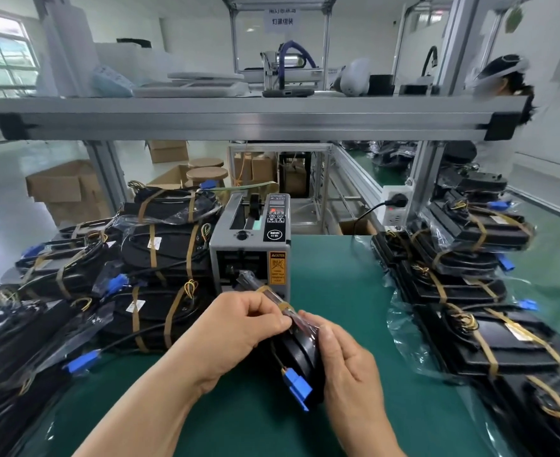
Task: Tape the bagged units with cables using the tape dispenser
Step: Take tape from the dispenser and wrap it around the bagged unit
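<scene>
Evidently the bagged unit [300, 352] is held edge-up, long axis 11 to 5 o'clock, tape dispenser [250, 245] just beyond at 12. The left hand [242, 321] pinches its tape strip [285, 306]; the right hand [348, 367] grips its 3 o'clock side.

Glossy plastic bag [300, 328], matt mat [338, 291].

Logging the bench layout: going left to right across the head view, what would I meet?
Left pile of taped units, tape dispenser, white power socket on the frame, right pile of taped units.
</scene>
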The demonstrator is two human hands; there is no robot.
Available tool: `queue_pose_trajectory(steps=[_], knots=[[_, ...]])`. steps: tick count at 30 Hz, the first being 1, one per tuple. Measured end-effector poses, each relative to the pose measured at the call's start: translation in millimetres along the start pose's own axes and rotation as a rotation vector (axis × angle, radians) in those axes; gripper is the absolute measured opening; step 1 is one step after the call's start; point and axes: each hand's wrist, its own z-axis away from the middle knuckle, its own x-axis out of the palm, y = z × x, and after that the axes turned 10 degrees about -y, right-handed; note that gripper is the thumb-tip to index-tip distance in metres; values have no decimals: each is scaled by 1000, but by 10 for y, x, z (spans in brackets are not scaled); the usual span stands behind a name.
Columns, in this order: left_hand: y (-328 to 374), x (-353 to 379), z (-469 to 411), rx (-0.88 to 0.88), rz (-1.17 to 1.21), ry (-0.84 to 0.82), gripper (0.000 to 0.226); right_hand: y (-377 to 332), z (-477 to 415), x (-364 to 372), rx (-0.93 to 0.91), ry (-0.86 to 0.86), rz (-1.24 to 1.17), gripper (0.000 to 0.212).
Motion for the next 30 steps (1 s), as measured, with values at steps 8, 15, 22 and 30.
queue_pose_trajectory(steps=[8, 15, 22, 30], knots=[[2, 15, -10, -16, -37, 31, 23, -14, 15, 26, -2, -9, -47, 32], [-52, 53, 3, -19, -113, 101, 18, 2, 29, 15, 7, -42, -12, 31], [-121, 76, 2, 7, -220, 167, 17, -26, 50, 34, -16, -49, -74, 31], [-210, 85, -23, 35, -273, 165, 14, -22, 41, 32, -14, -67, -42, 30]])
